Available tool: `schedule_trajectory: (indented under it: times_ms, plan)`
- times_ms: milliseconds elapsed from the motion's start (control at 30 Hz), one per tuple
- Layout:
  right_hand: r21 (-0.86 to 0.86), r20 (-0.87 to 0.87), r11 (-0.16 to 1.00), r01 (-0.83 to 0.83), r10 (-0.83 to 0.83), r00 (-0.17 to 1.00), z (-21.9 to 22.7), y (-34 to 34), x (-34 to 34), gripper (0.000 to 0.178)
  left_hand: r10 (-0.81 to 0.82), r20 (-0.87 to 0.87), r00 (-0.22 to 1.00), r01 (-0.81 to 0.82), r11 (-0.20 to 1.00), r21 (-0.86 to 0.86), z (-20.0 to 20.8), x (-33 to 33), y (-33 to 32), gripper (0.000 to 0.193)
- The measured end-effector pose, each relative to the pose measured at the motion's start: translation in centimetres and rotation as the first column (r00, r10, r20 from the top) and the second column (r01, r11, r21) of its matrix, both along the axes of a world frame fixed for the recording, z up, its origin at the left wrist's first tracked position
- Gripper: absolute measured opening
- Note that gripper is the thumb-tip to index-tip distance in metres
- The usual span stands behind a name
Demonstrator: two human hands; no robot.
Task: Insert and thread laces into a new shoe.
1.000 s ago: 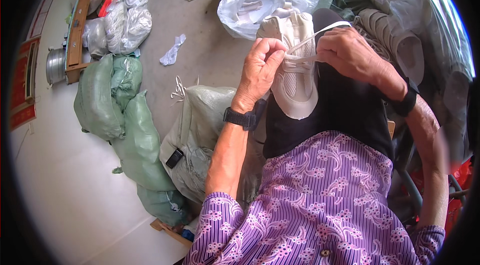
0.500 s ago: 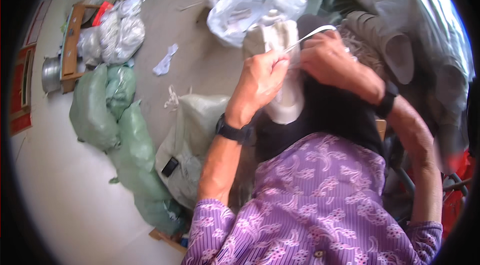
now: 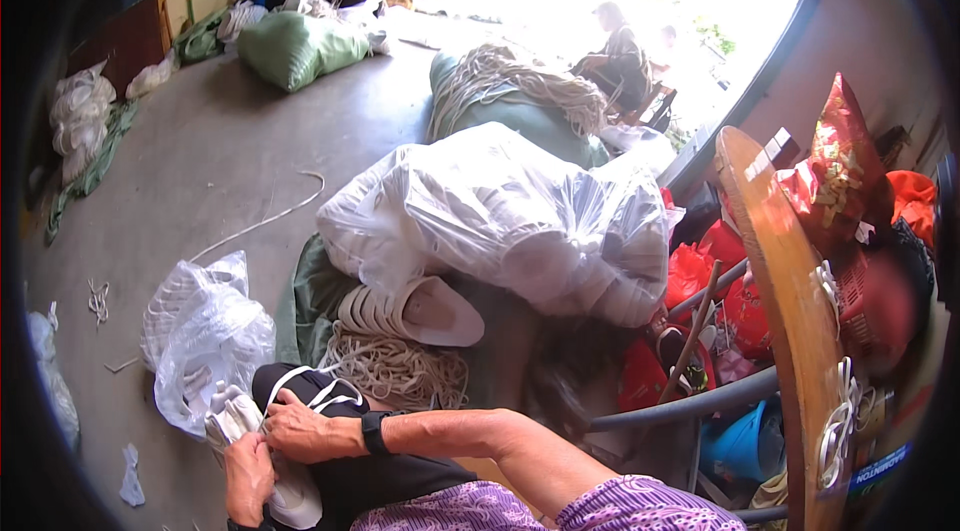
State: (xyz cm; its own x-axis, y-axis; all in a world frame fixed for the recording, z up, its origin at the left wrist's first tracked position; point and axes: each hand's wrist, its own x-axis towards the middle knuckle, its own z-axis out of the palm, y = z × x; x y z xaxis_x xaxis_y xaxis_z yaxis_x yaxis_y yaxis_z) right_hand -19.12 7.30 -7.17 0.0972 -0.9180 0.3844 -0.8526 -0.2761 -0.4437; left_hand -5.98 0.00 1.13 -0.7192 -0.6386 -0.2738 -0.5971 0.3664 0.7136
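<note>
A white lace-up shoe (image 3: 297,496) lies across my lap at the lower left, partly covered by my hands. My left hand (image 3: 247,479) is closed on the shoe's side, its thumb and fingers pinched near the lacing. Just beside it my right hand (image 3: 310,429) has its fingers closed on a white shoelace (image 3: 345,393), which loops out above the black cloth on my thigh. The fingertips of both hands nearly meet, and the eyelets beneath them are hidden.
Loose laces (image 3: 400,371) lie heaped beside stacked shoes (image 3: 440,313). Bagged shoes (image 3: 500,221) stand beyond, a smaller clear bag (image 3: 215,341) left. At right are a wooden board (image 3: 785,321), a grey tube (image 3: 690,401) and a blue bucket (image 3: 745,441). Other people (image 3: 615,56) sit farther off.
The view has swung up and right, so the doorway and people now show. The shoe and both hands sit lower left, still together, with the right hand keeping hold of the shoelace.
</note>
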Motion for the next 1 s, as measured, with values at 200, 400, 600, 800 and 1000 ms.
schedule_trajectory:
  times_ms: [200,400,600,800,1000]
  plan:
    - [0.025,-0.028,0.999,-0.039,0.04,0.999,-0.6,-0.9,-0.8,0.007,-0.11,0.186,0.976,0.093,0.991,0.1,0.8,-0.9,-1.1,0.024]
    - [-0.037,0.027,0.999,0.011,-0.01,1.0,0.5,-0.3,-1.2,0.011,-0.07,0.226,0.972,0.04,0.991,0.131,0.3,-1.2,-1.4,0.023]
    - [0.046,0.076,0.998,-0.033,0.03,0.997,2.1,-0.4,-1.9,0.026,-0.058,0.161,0.985,0.035,0.989,0.142,0.5,-0.6,-1.3,0.024]
    - [0.081,-0.062,0.99,-0.113,0.118,0.991,2.1,-1.4,-2.3,0.037,-0.094,0.243,0.965,0.077,0.994,0.079,0.7,0.2,-1.4,0.026]
    - [0.133,-0.202,0.985,-0.106,0.131,0.971,3.7,-1.0,-4.0,0.032,-0.169,0.411,0.896,0.158,0.986,0.061,0.1,-2.9,-1.6,0.017]
